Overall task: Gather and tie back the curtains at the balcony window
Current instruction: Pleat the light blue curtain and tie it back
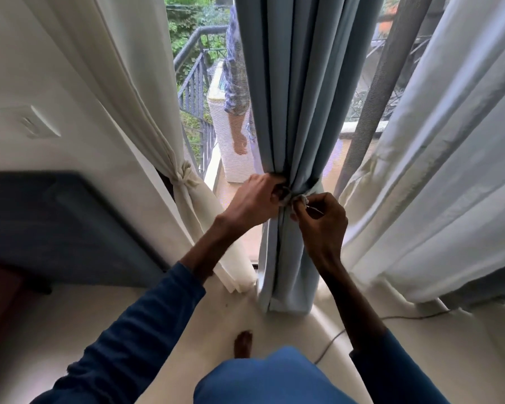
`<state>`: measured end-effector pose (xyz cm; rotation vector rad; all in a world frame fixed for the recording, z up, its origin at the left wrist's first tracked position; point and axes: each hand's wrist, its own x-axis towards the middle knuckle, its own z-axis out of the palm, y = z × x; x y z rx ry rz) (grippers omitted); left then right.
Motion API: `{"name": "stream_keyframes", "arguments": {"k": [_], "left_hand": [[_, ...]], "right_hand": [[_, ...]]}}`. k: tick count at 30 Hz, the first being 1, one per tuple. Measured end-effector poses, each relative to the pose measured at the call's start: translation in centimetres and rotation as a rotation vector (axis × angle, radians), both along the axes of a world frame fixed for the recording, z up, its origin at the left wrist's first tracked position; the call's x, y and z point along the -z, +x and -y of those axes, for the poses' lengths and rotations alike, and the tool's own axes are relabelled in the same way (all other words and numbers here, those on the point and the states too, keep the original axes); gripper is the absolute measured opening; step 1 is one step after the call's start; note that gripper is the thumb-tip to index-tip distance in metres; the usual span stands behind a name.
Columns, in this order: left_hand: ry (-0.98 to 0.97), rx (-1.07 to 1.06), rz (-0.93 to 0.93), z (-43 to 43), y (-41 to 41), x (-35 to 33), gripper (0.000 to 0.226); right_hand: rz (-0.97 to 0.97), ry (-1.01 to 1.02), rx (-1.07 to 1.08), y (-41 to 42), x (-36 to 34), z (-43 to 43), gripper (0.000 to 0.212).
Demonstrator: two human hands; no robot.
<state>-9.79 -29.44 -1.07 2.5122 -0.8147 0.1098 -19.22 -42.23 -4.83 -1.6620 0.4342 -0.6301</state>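
Observation:
A light blue curtain hangs in the middle of the window, bunched into tight folds at waist height. A pale tie is wrapped around the bunch there. My left hand grips the gathered folds and the tie from the left. My right hand pinches the tie's knotted end on the right side of the bunch. To the left, a cream curtain is held back with a knotted cream tie. A white sheer curtain hangs loose on the right.
Another person in a patterned shirt stands outside on the balcony by a dark railing. A dark headboard stands at the left. A thin cable lies on the pale floor near my bare foot.

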Motion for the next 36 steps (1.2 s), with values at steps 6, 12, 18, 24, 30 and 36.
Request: {"name": "stream_keyframes", "arguments": {"k": [6, 12, 18, 24, 30, 36], "left_hand": [[0.151, -0.049, 0.008, 0.9, -0.5, 0.1, 0.014], [-0.001, -0.162, 0.008, 2.3, -1.5, 1.5, 0.028], [-0.139, -0.149, -0.03, 2.5, -1.4, 2.7, 0.027], [-0.153, -0.13, 0.013, 2.1, -1.2, 3.1, 0.028], [-0.418, -0.154, 0.045, 1.7, -1.6, 3.7, 0.021], [-0.444, -0.165, 0.064, 2.7, -2.3, 3.5, 0.028]], "right_hand": [[0.011, 0.003, 0.032, -0.3, -0.1, 0.0, 0.021], [0.085, -0.107, 0.086, -1.1, -0.7, 0.9, 0.013], [0.11, -0.077, 0.076, -1.4, -0.8, 1.0, 0.013], [0.056, -0.164, 0.125, -2.0, -0.2, 1.0, 0.008], [0.075, -0.165, 0.006, -3.3, -1.5, 2.3, 0.008], [0.189, -0.342, -0.135, -3.3, -5.9, 1.1, 0.007]]}}
